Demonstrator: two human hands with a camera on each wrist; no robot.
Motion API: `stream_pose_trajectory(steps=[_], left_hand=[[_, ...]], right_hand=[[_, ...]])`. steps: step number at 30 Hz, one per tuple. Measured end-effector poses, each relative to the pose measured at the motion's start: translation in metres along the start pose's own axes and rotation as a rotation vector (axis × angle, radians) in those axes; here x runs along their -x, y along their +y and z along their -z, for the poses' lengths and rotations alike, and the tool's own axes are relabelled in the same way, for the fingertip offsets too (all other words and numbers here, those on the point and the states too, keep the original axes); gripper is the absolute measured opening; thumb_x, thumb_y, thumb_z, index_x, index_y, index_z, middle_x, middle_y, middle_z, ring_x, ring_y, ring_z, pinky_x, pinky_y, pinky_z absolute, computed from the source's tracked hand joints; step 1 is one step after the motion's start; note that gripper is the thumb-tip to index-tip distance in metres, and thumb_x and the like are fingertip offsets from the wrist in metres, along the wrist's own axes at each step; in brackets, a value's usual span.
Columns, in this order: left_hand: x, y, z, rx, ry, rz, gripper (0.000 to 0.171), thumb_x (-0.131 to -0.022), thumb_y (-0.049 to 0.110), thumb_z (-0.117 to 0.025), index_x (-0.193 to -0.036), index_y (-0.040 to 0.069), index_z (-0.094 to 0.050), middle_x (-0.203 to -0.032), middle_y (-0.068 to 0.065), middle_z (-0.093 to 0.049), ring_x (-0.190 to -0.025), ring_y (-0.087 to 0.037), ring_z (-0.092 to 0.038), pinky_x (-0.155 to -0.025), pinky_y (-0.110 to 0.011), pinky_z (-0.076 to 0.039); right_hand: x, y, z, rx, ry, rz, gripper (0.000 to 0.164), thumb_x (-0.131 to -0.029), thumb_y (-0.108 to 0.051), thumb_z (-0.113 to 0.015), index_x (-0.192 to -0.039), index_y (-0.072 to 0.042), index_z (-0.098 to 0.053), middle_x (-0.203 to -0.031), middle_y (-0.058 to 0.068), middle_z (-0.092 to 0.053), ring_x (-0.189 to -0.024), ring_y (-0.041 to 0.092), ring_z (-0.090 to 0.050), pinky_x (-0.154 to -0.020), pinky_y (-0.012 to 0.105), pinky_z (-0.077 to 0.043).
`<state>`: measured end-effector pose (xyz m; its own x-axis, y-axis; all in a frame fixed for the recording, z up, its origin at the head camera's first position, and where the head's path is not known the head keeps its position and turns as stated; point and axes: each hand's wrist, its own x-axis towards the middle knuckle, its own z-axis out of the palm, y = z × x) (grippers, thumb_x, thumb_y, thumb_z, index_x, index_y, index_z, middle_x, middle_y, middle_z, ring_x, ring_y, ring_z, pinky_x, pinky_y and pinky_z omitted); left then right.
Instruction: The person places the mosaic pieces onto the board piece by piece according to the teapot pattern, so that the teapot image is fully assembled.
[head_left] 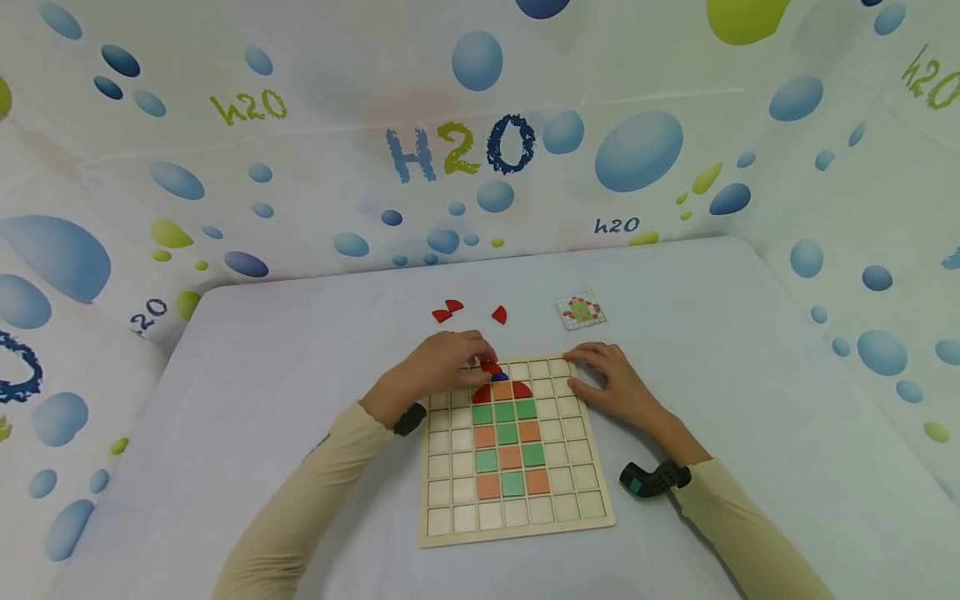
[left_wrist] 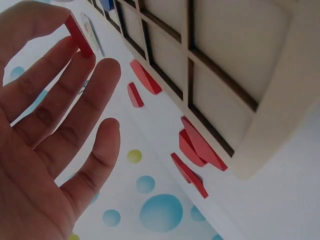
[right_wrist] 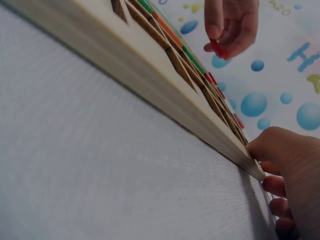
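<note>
Spreading widest: a white-covered counter (head_left: pixel 697 333), the whole job laid out on it.
Wooden board (head_left: pixel 517 533): flat on the counter, gridded, between the two hands.
Right hand (head_left: pixel 617 383): thumb and fingers gripping the board's far right corner.
Left hand (head_left: pixel 447 362): pinching a red piece (left_wrist: pixel 80 36) above the board's far rows, well apart from the right.
Picture card (head_left: pixel 581 310): beyond the board's far right corner.
Square tiles: green (head_left: pixel 507 432) and orange (head_left: pixel 509 457), filling cells down the board's middle columns.
Loose red pieces (head_left: pixel 500 315): three, lying past the far edge.
Blue piece (head_left: pixel 500 377): on the board, just beyond the farthest orange tile.
</note>
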<state>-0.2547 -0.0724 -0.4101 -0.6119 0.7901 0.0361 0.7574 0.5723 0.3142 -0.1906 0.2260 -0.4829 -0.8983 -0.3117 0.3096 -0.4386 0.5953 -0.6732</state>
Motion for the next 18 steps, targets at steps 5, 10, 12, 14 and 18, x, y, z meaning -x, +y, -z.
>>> stream_pose_trajectory(steps=[5,10,12,14,18], left_hand=[[-0.001,0.008,-0.004,0.008,-0.013,-0.013,0.023,-0.090,0.024,-0.068,-0.108,0.010,-0.071,-0.102,0.000,-0.066,-0.086,-0.013,-0.062,-0.077,-0.026,-0.051],[-0.002,0.015,-0.008,0.021,-0.037,-0.040,0.024,-0.091,0.026,-0.068,-0.110,0.011,-0.071,-0.102,0.001,-0.065,-0.079,-0.011,-0.059,-0.071,-0.023,-0.049],[-0.003,0.019,-0.008,0.009,-0.029,-0.078,0.023,-0.090,0.026,-0.068,-0.108,0.011,-0.071,-0.101,0.000,-0.065,-0.076,-0.011,-0.057,-0.069,-0.023,-0.047],[-0.004,0.022,-0.009,-0.010,-0.016,-0.124,0.022,-0.090,0.025,-0.069,-0.106,0.010,-0.071,-0.098,-0.001,-0.065,-0.075,-0.011,-0.057,-0.067,-0.023,-0.047],[-0.008,0.026,-0.012,-0.044,0.004,-0.209,0.017,-0.090,0.022,-0.069,-0.102,0.010,-0.071,-0.095,-0.001,-0.065,-0.077,-0.012,-0.057,-0.070,-0.024,-0.047]], right_hand=[[0.000,0.001,-0.001,0.006,0.007,0.011,0.038,-0.087,-0.011,-0.071,-0.124,-0.005,-0.064,-0.128,0.017,-0.056,-0.113,0.033,-0.045,-0.093,0.053,-0.037],[0.000,0.001,0.000,0.004,0.009,0.015,0.038,-0.087,-0.011,-0.071,-0.124,-0.004,-0.064,-0.127,0.017,-0.056,-0.113,0.033,-0.045,-0.093,0.054,-0.037],[0.001,0.001,0.000,0.002,0.009,0.014,0.038,-0.087,-0.011,-0.071,-0.124,-0.004,-0.064,-0.128,0.017,-0.056,-0.113,0.033,-0.045,-0.093,0.054,-0.037],[0.001,0.001,0.000,0.002,0.008,0.017,0.038,-0.087,-0.011,-0.071,-0.124,-0.005,-0.063,-0.128,0.017,-0.056,-0.113,0.033,-0.045,-0.093,0.054,-0.037],[0.001,0.002,0.000,0.011,0.012,0.029,0.038,-0.087,-0.010,-0.071,-0.124,-0.004,-0.064,-0.127,0.017,-0.056,-0.112,0.033,-0.046,-0.092,0.053,-0.038]])
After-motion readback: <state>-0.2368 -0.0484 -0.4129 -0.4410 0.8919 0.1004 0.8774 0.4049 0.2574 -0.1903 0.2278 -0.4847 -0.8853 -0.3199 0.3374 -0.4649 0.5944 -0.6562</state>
